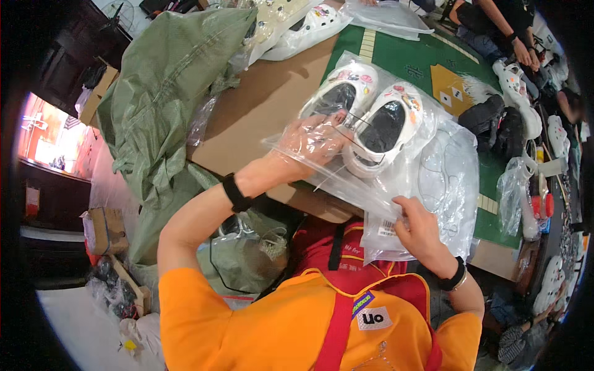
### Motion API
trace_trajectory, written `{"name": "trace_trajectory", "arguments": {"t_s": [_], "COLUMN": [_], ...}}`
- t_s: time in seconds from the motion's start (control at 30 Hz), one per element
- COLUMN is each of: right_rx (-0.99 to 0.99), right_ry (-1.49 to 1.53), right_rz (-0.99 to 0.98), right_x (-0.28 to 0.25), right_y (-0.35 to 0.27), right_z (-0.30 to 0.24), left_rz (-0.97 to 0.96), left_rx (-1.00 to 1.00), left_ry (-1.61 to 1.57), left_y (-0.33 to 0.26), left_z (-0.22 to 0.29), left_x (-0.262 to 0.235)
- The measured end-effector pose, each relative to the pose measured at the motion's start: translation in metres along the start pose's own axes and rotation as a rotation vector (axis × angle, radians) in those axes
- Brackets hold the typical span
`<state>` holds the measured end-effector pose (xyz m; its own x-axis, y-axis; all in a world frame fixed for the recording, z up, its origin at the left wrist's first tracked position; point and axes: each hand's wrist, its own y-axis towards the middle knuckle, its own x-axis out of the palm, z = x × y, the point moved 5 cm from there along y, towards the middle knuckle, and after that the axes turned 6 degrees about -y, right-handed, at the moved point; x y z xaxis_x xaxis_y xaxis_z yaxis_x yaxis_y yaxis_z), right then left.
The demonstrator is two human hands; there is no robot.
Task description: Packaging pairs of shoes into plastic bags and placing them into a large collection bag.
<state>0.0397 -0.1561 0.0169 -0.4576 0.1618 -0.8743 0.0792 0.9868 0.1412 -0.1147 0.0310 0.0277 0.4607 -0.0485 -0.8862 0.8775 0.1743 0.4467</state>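
Observation:
A pair of white clogs [382, 127] with colourful charms and dark insoles lies side by side inside a clear plastic bag [427, 139]. My left hand [315, 139] reaches into the bag through its mouth, its fingers closed at the left clog's near edge. A thin dark cord crosses between the two clogs by my fingertips. At the bag's near edge, my right hand [422, 230] pinches the plastic between thumb and forefinger. More flat clear bags [455, 179] lie under and to the right of this one.
A brown cardboard sheet [253, 117] and a green mat [346, 44] cover the table. A large green sack [167, 105] stands at the left. Bagged clogs [312, 29] lie at the back; dark shoes [495, 120] sit at the right. Another person's hands [526, 54] show at the far right.

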Motion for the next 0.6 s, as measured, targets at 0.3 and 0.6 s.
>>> {"name": "trace_trajectory", "arguments": {"t_s": [0.3,0.6], "right_rx": [0.037,-0.018], "right_ry": [0.079,0.115], "right_rz": [0.068,0.098], "right_x": [-0.010,-0.019], "right_y": [0.001,0.012], "right_z": [-0.011,-0.025], "left_rz": [-0.090,0.153], "left_rx": [-0.031,0.107], "left_ry": [0.043,-0.211], "left_y": [-0.060,-0.063], "left_z": [0.011,0.059], "left_x": [-0.012,-0.050]}}
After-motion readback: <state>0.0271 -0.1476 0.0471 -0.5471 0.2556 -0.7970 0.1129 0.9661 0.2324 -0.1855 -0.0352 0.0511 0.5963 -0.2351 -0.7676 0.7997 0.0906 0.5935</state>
